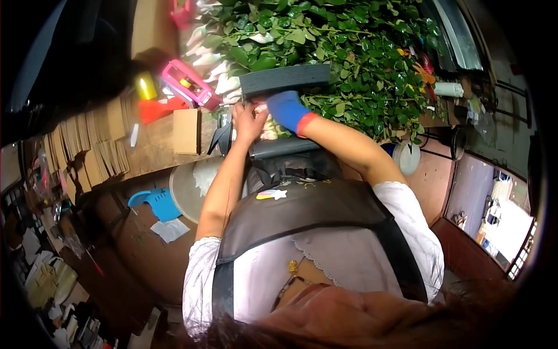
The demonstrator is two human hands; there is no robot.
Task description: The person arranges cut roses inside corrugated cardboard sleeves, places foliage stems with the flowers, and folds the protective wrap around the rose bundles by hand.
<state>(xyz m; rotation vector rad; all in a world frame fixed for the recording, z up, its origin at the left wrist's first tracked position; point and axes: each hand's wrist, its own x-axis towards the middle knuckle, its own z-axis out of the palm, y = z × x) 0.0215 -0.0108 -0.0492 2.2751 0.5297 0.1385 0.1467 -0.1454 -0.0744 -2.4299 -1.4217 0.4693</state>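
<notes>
My left hand (pixel 249 123) is bare, its fingers bent in against pale pink flower heads, probably roses (pixel 269 129), in a black holder (pixel 285 148) at the table's front edge. From the right my right hand (pixel 288 111) reaches in, wearing a blue glove with a red cuff. It rests over the same flowers, and its fingertips are hidden. Just beyond both hands lies a dark grey ribbed strip (pixel 285 80). Behind that spreads a large pile of leafy green stems (pixel 360 75), with white-wrapped flower heads (pixel 216 71) along its left side.
On the table's left are a pink tape dispenser (pixel 190 84), a yellow roll (pixel 146 86), a red cloth-like piece (pixel 160 108) and cardboard pieces (pixel 186 131). Stacked cardboard (pixel 93 145) stands farther left. Below are a light-coloured bin (pixel 189 192) and a blue plastic piece (pixel 161 203).
</notes>
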